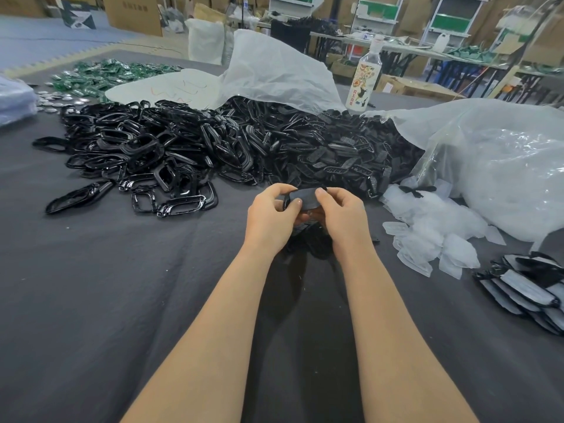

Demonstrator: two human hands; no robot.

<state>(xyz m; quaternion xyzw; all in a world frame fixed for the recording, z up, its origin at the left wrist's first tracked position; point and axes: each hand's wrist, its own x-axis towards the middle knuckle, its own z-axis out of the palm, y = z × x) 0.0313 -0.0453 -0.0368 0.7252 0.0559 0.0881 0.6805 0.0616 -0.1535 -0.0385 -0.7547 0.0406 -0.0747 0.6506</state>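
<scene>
Both hands meet over the dark cloth-covered table (122,285), holding one small black plastic part (305,198) between them. My left hand (270,216) grips its left end, thumb on top and fingers curled underneath. My right hand (341,213) pinches its right end with the thumb pressed on the upper face. The underside of the part is hidden by my fingers. Just below the hands lies a small heap of black parts (308,239), partly hidden by my wrists.
A big pile of glossy black frames (146,154) and flat black inserts (341,151) spreads behind my hands. Clear plastic bags (488,166), small clear pouches (433,233), packed pieces (525,288), green circuit boards (100,76), metal discs (61,99) and a bottle (364,77) surround it.
</scene>
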